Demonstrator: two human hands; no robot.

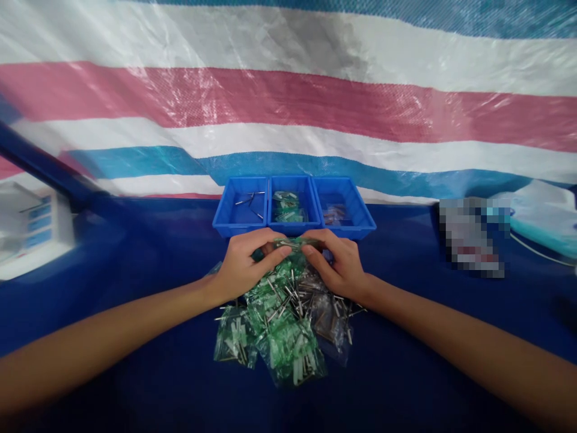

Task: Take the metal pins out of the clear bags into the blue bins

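Observation:
Between my two hands is a small green-tinted plastic bag (295,242) with thin pieces inside. My left hand (247,258) pinches its left end between thumb and fingers. On the other end, my right hand (338,260) grips with thumb and fingers closed. Below them lies a heap of similar green bags (283,343) holding white and metal pieces. Loose metal pins (292,294), resembling screws or nails, are scattered over the heap. Clear bags with brownish pieces (331,319) lie on its right side.
Three blue bins stand behind my hands: the left bin (220,213) has a few metal pins, the middle bin (291,228) green bags, the right bin (360,219) a brownish bag. A white device (49,231) is at far left; a pixelated item (471,240) lies right. A striped sheet (288,99) hangs behind.

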